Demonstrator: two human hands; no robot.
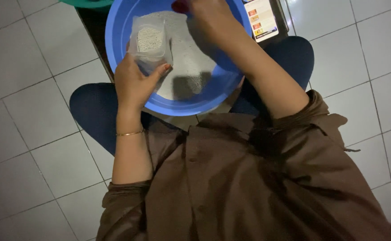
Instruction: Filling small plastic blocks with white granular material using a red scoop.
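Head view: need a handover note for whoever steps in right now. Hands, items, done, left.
Left hand: grips a small clear plastic bag, part-filled with pale fine grains, upright over the round blue plastic basin.
Right hand: reaches into the basin's far side; a red item at its fingers, too cut off to identify.
Basin sits between the knees on the white tiled floor, with loose pale grains inside.
Done: bag partly filled. Left: bag not full, still open.
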